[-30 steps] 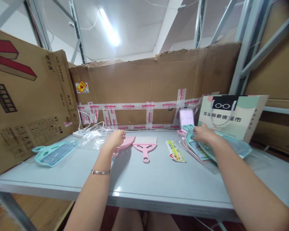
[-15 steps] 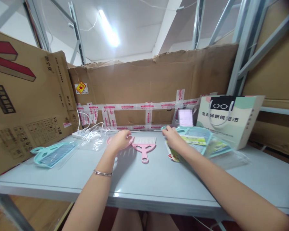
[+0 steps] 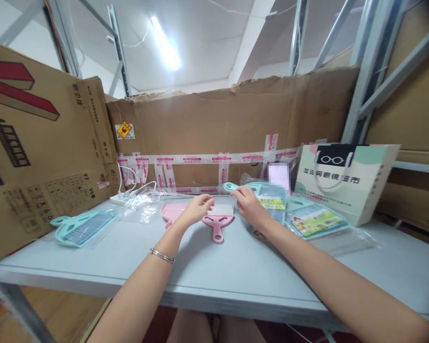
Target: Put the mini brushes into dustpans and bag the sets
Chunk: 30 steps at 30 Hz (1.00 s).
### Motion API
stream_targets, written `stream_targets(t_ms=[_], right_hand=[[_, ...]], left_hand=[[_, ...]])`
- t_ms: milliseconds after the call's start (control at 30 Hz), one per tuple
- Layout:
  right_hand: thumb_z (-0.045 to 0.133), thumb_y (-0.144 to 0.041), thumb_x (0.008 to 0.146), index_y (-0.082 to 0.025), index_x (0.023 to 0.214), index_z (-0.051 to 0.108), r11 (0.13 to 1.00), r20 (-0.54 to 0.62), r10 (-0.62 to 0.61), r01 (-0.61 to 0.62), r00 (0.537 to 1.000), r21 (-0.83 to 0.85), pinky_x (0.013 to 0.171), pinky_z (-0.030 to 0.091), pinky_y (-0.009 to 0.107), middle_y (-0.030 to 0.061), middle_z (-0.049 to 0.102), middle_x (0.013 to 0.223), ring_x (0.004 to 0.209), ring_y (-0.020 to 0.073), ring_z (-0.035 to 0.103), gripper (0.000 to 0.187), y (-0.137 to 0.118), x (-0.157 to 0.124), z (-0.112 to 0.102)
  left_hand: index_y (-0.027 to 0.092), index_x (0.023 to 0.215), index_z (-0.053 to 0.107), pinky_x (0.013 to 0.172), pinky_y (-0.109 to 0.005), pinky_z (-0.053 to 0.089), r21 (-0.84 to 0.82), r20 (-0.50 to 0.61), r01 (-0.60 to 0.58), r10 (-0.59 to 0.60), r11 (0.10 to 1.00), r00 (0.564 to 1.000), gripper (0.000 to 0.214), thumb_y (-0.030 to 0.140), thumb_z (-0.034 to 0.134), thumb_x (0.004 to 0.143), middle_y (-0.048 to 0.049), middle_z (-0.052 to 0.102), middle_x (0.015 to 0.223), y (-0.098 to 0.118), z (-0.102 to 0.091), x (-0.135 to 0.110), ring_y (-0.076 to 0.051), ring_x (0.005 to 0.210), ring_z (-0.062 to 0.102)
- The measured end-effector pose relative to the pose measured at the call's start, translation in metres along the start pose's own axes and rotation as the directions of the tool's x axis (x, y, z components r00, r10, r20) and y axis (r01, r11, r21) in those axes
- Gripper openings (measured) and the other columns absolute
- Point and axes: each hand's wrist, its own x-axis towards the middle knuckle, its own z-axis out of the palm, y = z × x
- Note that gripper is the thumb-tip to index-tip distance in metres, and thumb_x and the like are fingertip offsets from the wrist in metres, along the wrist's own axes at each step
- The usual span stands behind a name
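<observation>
My left hand point(image 3: 198, 209) is empty, its fingers apart and slightly curled, just above a pink dustpan point(image 3: 171, 212) and a pink hand brush point(image 3: 218, 221) with white bristles. My right hand point(image 3: 249, 205) is closed on a bagged teal dustpan set point(image 3: 273, 195); its teal handle pokes out to the left, beyond my fingers. Another bagged teal dustpan set point(image 3: 318, 219) with a yellow-green label lies to the right. At the table's left side rests one more teal dustpan set point(image 3: 87, 227) in clear plastic.
Crumpled clear plastic point(image 3: 143, 205) lies near a white power strip point(image 3: 123, 196) at the back. A paper carrier bag point(image 3: 346, 186) stands at the right rear. Large cardboard boxes point(image 3: 207, 124) wall the back and left of the grey table point(image 3: 200, 276).
My right hand has drawn the bagged teal set leftward, uncovering more of the one beside it. My left hand has shifted right from the pink dustpan toward the brush.
</observation>
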Motion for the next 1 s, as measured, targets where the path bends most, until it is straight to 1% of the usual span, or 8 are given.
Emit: stream_targets(t_ms=[100,200,500,600,667,800,900,1000], right_hand=[[0.039,-0.001,0.080,-0.015,0.095,0.055,0.986,-0.067,-0.161,0.164,0.985,0.039,0.077,0.046,0.036,0.0110,0.053,0.093,0.087,0.0216,0.046,0.026,-0.016,0.003,0.003],[0.044,-0.011,0.084,-0.016,0.095,0.056,0.935,-0.059,-0.339,0.343,0.939,0.091,0.077,0.048,0.035,0.0097,0.054,0.092,0.088,0.0206,0.048,0.017,-0.031,0.002,0.010],[0.045,-0.011,0.081,-0.016,0.094,0.056,0.803,-0.019,-0.555,0.541,0.832,0.248,0.080,0.048,0.032,0.0098,0.057,0.092,0.093,0.0191,0.050,0.017,-0.058,0.003,0.000],[0.051,-0.021,0.081,-0.018,0.107,0.051,0.850,-0.124,-0.351,0.372,0.928,0.374,0.088,0.045,0.036,0.0104,0.056,0.104,0.102,0.0199,0.050,0.026,-0.053,0.010,-0.012],[0.052,-0.028,0.081,-0.021,0.110,0.048,0.901,-0.222,0.028,0.072,0.975,0.428,0.093,0.040,0.041,0.0097,0.054,0.110,0.107,0.0210,0.048,0.030,-0.038,0.012,-0.017],[0.058,-0.044,0.073,-0.020,0.098,0.051,0.617,-0.050,0.688,-0.548,0.724,0.566,0.093,0.037,0.046,0.0083,0.055,0.105,0.103,0.0240,0.050,0.035,0.004,0.005,-0.012],[0.067,-0.049,0.060,-0.020,0.094,0.050,0.333,0.240,0.775,-0.699,0.585,0.632,0.089,0.041,0.042,0.0078,0.057,0.102,0.100,0.0240,0.053,0.048,0.022,-0.001,-0.003],[0.075,-0.044,0.052,-0.022,0.100,0.043,0.207,0.266,0.802,-0.667,0.535,0.716,0.086,0.045,0.038,0.0069,0.057,0.105,0.100,0.0225,0.055,0.062,0.023,-0.003,0.004]], left_hand=[[0.015,0.095,0.054,0.067,-0.029,0.049,-0.536,0.198,0.258,-0.178,0.804,0.964,0.035,0.047,0.048,0.081,-0.0082,0.063,0.087,0.003,0.018,0.003,-0.017,0.073,0.062],[0.014,0.078,0.054,0.057,-0.024,0.048,-0.680,0.353,0.406,-0.213,0.611,0.911,0.035,0.049,0.053,0.078,-0.0016,0.058,0.064,-0.002,0.028,0.007,-0.011,0.055,0.057],[0.017,0.054,0.045,0.039,-0.021,0.030,-0.685,0.231,0.381,-0.311,0.621,0.922,0.022,0.019,0.064,0.064,0.0042,0.046,0.047,-0.017,0.035,0.019,-0.007,0.044,0.042],[0.017,0.060,0.047,0.043,-0.019,0.035,-0.740,0.051,0.221,-0.275,0.635,0.960,0.016,0.012,0.063,0.059,0.0059,0.048,0.050,-0.014,0.027,0.016,-0.006,0.046,0.046],[0.016,0.063,0.049,0.047,-0.020,0.039,-0.757,-0.052,0.133,-0.262,0.639,0.964,0.018,0.012,0.064,0.055,0.0046,0.052,0.053,-0.012,0.020,0.015,-0.008,0.049,0.051],[0.016,0.063,0.049,0.051,-0.023,0.043,-0.794,-0.130,0.062,-0.269,0.604,0.954,0.027,0.017,0.072,0.049,0.0026,0.056,0.054,-0.013,0.014,0.016,-0.011,0.051,0.055],[0.016,0.069,0.052,0.055,-0.025,0.045,-0.817,-0.180,-0.017,-0.227,0.577,0.957,0.035,0.023,0.078,0.046,0.0022,0.059,0.058,-0.016,0.014,0.017,-0.012,0.054,0.057],[0.016,0.074,0.055,0.057,-0.026,0.045,-0.814,-0.213,-0.079,-0.169,0.575,0.962,0.039,0.029,0.080,0.047,0.0020,0.060,0.060,-0.016,0.014,0.018,-0.012,0.054,0.058]])
